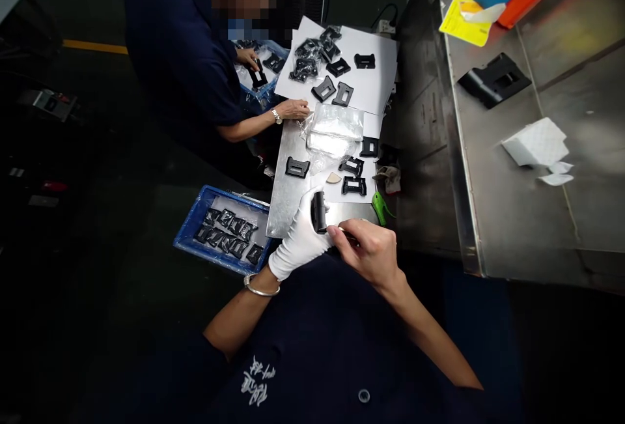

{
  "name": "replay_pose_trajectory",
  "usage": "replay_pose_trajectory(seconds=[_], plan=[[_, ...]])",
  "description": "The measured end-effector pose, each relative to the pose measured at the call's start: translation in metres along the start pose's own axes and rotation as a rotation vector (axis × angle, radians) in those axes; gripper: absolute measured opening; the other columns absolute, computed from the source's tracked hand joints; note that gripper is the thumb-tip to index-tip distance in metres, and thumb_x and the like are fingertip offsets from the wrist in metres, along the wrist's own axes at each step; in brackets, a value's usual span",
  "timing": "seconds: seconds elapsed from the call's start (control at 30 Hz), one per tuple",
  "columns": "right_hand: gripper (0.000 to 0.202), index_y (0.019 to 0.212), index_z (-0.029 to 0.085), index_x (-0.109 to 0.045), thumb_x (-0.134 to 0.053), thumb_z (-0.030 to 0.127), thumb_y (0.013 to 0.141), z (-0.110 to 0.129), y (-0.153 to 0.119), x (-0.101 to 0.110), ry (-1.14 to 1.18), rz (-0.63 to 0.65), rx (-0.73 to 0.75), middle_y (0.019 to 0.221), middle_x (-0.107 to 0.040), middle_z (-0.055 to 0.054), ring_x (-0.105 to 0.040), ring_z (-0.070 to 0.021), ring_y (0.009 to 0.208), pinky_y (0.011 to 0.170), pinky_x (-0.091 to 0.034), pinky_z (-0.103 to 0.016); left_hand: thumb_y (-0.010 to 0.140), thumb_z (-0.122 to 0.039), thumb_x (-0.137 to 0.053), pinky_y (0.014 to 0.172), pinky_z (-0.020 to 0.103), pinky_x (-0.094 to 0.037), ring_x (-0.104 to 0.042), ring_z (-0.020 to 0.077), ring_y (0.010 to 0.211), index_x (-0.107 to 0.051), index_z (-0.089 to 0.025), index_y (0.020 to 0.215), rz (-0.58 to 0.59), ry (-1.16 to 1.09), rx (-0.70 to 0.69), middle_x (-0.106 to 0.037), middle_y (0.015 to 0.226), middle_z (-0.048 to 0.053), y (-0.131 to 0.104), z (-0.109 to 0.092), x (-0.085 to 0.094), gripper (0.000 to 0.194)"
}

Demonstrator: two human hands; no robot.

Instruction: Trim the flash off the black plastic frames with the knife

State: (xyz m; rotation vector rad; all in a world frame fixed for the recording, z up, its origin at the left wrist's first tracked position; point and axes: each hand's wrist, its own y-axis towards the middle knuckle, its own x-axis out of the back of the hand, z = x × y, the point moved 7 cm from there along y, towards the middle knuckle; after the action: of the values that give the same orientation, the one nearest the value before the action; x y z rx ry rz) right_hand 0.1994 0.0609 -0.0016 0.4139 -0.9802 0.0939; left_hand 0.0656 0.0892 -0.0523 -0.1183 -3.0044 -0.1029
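The black plastic part is standing on end in the white-gloved left hand, above the near end of the metal counter. That hand's grip is closing around it, and the glove is covering much of its side. At 4 o'clock from the part, the bare right hand is pinching a thin object; its fingers are hiding most of it, so whether the tip is touching the part is impossible to tell.

At 1 o'clock a small tan piece is lying just past the glove, and between 1 and 2 three black frames are resting in a loose column. A lone frame is lying at 11 o'clock. Between 12 and 1, clear plastic bags are covering part of the white sheets, blocking the middle of the counter. Beyond them, at 12, bagged parts are lying bunched.

Near 11 o'clock, a co-worker's hand is resting beside the bags. A blue crate is holding more wrapped parts at 9 o'clock. A green tool is lying at 3, and at 2, farther off, another black part is resting on a second metal counter.
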Motion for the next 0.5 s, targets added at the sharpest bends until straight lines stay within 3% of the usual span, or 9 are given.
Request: replay_pose_trajectory(seconds=[0.2, 0.3, 0.5], plan=[[0.038, 0.072, 0.018, -0.067, -0.059, 0.041, 0.102, -0.006, 0.005, 0.004, -0.093, -0.054, 0.027, 0.06, -0.067, -0.001, -0.056, -0.0106, 0.054, 0.057, -0.028, -0.028, 0.081, -0.026, -0.072, 0.091, 0.042, -0.062, -0.07, 0.0233, 0.098, -0.044, -0.02, 0.138, 0.029, 0.051, -0.011, -0.067, 0.109, 0.009, -0.006, -0.008, -0.007, 0.064], [0.04, 0.07, 0.018, -0.066, -0.059, 0.041, 0.102, -0.011, 0.014, 0.006, -0.143, -0.089, 0.044, 0.06, -0.066, 0.0, -0.055, -0.0103, 0.054, 0.056, -0.026, -0.029, 0.08, -0.019, -0.068, 0.094, 0.042, -0.062, -0.07, 0.0254, 0.107, -0.043, -0.018, 0.138, 0.045, 0.06, -0.022, -0.066, 0.119, 0.012, -0.011, -0.011, -0.011, 0.063], [0.049, 0.068, 0.018, -0.068, -0.055, 0.052, 0.101, -0.047, 0.032, -0.003, -0.241, -0.088, -0.102, 0.061, -0.066, -0.003, -0.054, -0.0121, 0.056, 0.055, -0.022, -0.03, 0.076, -0.019, -0.071, 0.103, 0.047, -0.058, -0.067, 0.0301, 0.117, -0.047, -0.016, 0.138, 0.059, 0.079, 0.012, -0.064, 0.127, 0.015, -0.015, -0.015, -0.006, 0.067]])
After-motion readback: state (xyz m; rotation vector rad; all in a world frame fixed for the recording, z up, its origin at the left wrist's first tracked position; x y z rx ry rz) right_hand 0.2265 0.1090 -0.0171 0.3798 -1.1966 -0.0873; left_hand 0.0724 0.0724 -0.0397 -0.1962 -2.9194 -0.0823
